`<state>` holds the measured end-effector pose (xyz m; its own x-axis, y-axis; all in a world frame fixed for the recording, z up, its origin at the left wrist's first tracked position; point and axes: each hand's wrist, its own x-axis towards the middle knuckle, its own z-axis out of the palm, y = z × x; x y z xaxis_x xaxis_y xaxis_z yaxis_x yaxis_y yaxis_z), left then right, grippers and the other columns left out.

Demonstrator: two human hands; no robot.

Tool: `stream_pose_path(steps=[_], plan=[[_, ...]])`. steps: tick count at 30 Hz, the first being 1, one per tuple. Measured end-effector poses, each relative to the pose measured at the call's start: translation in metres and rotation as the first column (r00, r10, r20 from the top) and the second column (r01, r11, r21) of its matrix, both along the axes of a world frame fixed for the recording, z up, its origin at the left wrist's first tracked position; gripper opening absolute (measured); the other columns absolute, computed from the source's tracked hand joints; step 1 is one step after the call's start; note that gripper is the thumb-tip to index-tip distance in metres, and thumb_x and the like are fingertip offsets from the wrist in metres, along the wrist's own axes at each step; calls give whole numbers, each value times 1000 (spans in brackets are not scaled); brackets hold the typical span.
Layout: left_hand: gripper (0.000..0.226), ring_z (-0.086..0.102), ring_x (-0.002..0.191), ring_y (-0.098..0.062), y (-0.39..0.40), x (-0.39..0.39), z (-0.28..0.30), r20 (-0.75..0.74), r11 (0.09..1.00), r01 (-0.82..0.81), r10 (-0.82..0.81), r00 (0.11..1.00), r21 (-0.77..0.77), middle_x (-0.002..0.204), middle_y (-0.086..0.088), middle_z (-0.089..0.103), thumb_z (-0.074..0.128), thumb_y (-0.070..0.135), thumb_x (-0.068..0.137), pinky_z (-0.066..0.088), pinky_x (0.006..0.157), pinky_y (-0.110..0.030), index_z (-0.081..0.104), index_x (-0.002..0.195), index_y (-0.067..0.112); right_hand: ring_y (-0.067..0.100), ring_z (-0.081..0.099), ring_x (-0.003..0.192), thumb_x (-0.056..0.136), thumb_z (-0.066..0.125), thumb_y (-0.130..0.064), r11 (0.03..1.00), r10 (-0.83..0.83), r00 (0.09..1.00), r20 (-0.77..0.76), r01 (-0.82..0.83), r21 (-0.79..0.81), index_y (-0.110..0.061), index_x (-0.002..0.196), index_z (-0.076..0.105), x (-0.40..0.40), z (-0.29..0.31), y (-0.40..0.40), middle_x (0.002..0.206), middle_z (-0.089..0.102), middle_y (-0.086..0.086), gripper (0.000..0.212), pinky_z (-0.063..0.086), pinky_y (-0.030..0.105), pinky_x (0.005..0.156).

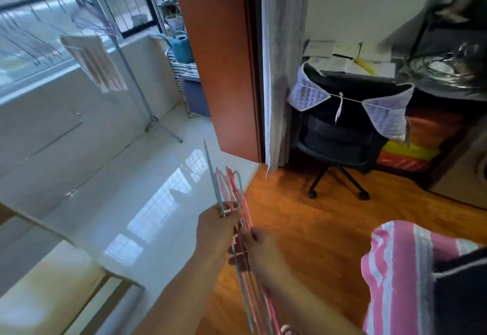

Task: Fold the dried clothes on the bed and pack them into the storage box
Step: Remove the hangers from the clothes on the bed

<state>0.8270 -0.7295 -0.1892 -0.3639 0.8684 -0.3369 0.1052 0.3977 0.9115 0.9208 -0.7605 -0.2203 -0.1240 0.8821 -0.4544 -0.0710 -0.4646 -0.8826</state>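
A bunch of thin pink and pale blue clothes hangers (232, 190) stands upright in front of me, hooks pointing up. My left hand (216, 232) grips the bunch just below the hooks. My right hand (263, 249) holds the same bunch a little lower, fingers curled round the wires. A pink, white and grey striped cloth (395, 276) lies at the lower right, next to a dark garment (463, 295). On the balcony a drying rack (110, 29) carries several empty hangers and one striped towel (95, 63).
An orange-brown door frame (224, 58) and a grey curtain (279, 58) divide the tiled balcony from the wooden floor. A black office chair (340, 134) with a quilted cover stands ahead on the right. A blue watering can (181, 46) sits on a metal shelf.
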Motion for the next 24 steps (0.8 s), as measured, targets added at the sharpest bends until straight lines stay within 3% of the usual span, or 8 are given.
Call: stream_pose_path(steps=[6, 9, 11, 13, 16, 18, 21, 24], plan=[[20, 72, 71, -25, 6, -4, -4, 34, 1000, 4, -3, 999, -26, 78, -6, 75, 65, 6, 94, 61, 80, -45, 79, 96, 20, 27, 74, 75, 108, 42, -32, 985, 37, 975, -221, -72, -155, -2, 105, 67, 14, -14, 19, 90, 76, 17, 39, 60, 39, 71], [22, 70, 82, -29, 7, -10, 0, 130, 999, -3, 8, 991, -35, 90, -11, 73, 63, 2, 96, 60, 85, -44, 80, 97, 16, 21, 72, 68, 109, 39, -26, 979, 75, 986, -149, -101, -178, -2, 96, 62, 29, -24, 34, 82, 74, 13, 36, 56, 29, 58], [19, 70, 84, -32, 11, -16, 3, 228, 999, -16, 25, 973, -42, 88, -12, 71, 62, -2, 96, 60, 85, -43, 78, 97, 9, 20, 70, 68, 109, 38, -24, 974, 76, 989, -126, -100, -205, -7, 91, 60, 39, -30, 42, 83, 75, 12, 33, 56, 30, 60], [17, 70, 81, -31, 16, -23, 8, 348, 998, -6, 29, 937, -66, 83, -11, 67, 61, -5, 95, 59, 85, -43, 75, 98, 4, 23, 71, 73, 109, 38, -24, 973, 77, 986, -148, -107, -204, -7, 89, 60, 46, -35, 45, 90, 76, 16, 34, 57, 35, 67], [20, 69, 81, -31, 26, -31, 15, 550, 994, 37, 24, 835, -99, 85, -15, 64, 58, -10, 92, 56, 91, -45, 73, 99, 1, 18, 70, 66, 108, 42, -21, 977, 105, 967, -234, -144, -158, -7, 89, 58, 43, -33, 38, 86, 76, 10, 29, 57, 28, 62], [22, 68, 87, -31, 31, -34, 18, 645, 994, 58, 15, 764, -91, 91, -16, 66, 55, -10, 93, 54, 95, -44, 73, 99, 1, 21, 73, 73, 107, 44, -22, 978, 148, 948, -280, -183, -101, -5, 95, 58, 33, -29, 34, 91, 76, 10, 26, 58, 31, 65], [21, 66, 90, -28, 32, -36, 22, 700, 997, 55, -6, 714, -47, 101, -17, 67, 54, -6, 94, 57, 85, -40, 72, 100, 2, 31, 74, 84, 104, 46, -28, 979, 183, 915, -359, -201, -14, 2, 114, 56, 18, -16, 35, 101, 75, 15, 33, 60, 39, 68], [17, 68, 87, -27, 31, -44, 25, 694, 999, 16, 17, 720, -40, 100, -15, 70, 58, 0, 93, 62, 72, -38, 73, 101, 4, 37, 74, 90, 105, 46, -29, 977, 211, 923, -322, -204, 57, -5, 116, 60, 9, -6, 38, 107, 74, 13, 30, 60, 47, 77]])
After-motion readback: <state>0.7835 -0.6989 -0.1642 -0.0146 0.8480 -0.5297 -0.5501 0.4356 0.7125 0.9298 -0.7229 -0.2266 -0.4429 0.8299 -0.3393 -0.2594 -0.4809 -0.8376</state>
